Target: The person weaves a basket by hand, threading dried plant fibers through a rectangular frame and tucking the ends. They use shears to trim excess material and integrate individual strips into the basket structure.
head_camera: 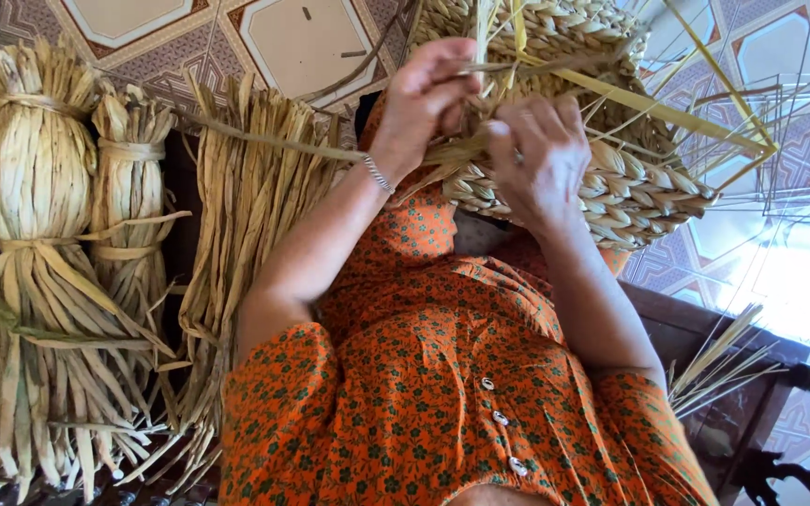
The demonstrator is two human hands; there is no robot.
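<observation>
Left hand (428, 94) pinched shut on a flat straw strand (466, 67) right at the basket (611, 178) wall, thumb and fingertips closed around it. Right hand (541, 155) just beside, touching the left at the fingers, curled closed and pressed onto the woven wall, back of hand to camera; fingertips hidden, so what they clamp under there cannot be told beyond the straw ends (447, 155) bunched between both hands. Basket sits right under and behind the grip, thick braided rows, held up over the lap, rim rows showing past the right hand. Loose yellow strands (686, 117) fan out from the grip toward the right hand's side, long and stiff, crossing over the tiled floor (302, 37). Thin bracelet (379, 174) on the left wrist, just back from the grip. Below the hands an orange flowered dress (442, 375) with white buttons. Out past the left arm, well apart from the grip, tied bundles (39, 234) of dried leaves stand side by side, a looser sheaf (236, 215) nearest the arm. Past the right elbow a dark wooden bench (696, 337) edge with a few thin stalks (719, 361) lying on it.
</observation>
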